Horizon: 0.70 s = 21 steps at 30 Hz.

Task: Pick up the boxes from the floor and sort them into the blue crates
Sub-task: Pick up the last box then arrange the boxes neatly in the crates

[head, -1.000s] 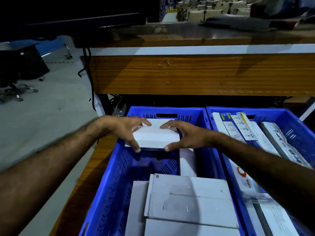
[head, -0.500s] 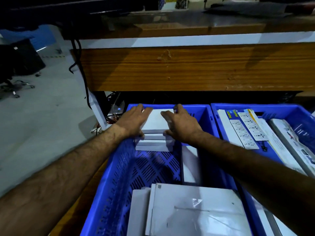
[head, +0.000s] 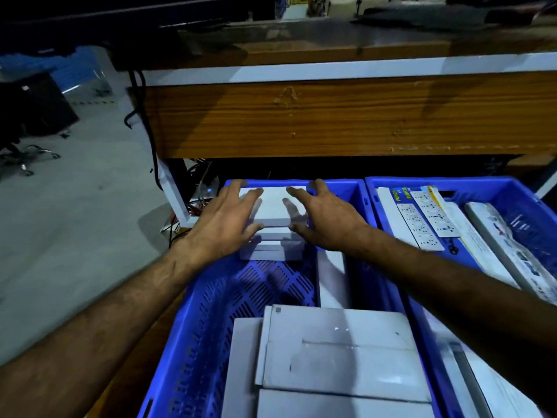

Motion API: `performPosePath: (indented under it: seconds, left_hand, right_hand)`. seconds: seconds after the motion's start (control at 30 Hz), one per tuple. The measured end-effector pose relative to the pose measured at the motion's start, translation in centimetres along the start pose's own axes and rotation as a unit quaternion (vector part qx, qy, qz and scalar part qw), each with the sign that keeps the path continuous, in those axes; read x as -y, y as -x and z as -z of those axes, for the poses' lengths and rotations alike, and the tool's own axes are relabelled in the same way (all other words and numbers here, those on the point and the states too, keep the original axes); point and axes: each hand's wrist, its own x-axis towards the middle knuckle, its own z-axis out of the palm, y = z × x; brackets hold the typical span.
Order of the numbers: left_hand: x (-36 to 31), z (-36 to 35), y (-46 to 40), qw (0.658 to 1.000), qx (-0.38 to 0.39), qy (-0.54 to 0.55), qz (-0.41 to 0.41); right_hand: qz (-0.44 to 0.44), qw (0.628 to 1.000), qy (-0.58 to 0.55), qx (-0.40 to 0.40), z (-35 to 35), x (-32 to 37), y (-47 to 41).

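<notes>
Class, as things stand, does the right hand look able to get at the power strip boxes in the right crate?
Probably yes. The right hand rests on the white box stack holding nothing, and the power strip boxes lie uncovered in the right crate beside it.

Wood-grain worktop [head: 346, 116] spans the far side, white strip along its upper edge, glossy top surface. Black cables [head: 144, 116] hang down its left end beside a white leg [head: 173, 188]. More wires [head: 199, 188] tangled in the dark space beneath. Grey floor [head: 75, 221] at left; chair base [head: 27, 158] on castors (mostly in shadow).
</notes>
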Motion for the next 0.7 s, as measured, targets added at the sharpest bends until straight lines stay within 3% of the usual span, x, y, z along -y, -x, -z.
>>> performPosePath:
  seconds: [0.17, 0.33, 0.43, 0.53, 0.7]
  left_hand:
    - [-4.0, 3.8, 5.7, 0.995, -0.009, 0.085, -0.051]
    - [-7.5, 7.4, 11.5, 0.951, 0.120, 0.250, -0.134]
    - [-8.7, 7.8, 13.9, 0.944, 0.181, 0.223, -0.163]
    - [-9.0, 7.0, 14.7, 0.946, 0.190, 0.203, -0.167]
    - [-8.3, 6.3, 14.2, 0.934, 0.222, 0.246, -0.132]
  right_hand:
    - [0.044, 0.998, -0.031, -0.022, 3.4, 2.3, 6.7]
    - [0.095, 0.994, -0.058, -0.010, 6.9, 3.9, 14.9]
    - [0.123, 0.990, -0.047, 0.053, 8.0, 4.1, 18.9]
    - [0.131, 0.986, -0.013, 0.104, 8.0, 4.1, 21.1]
    - [0.094, 0.987, 0.006, 0.129, 7.6, 3.8, 22.6]
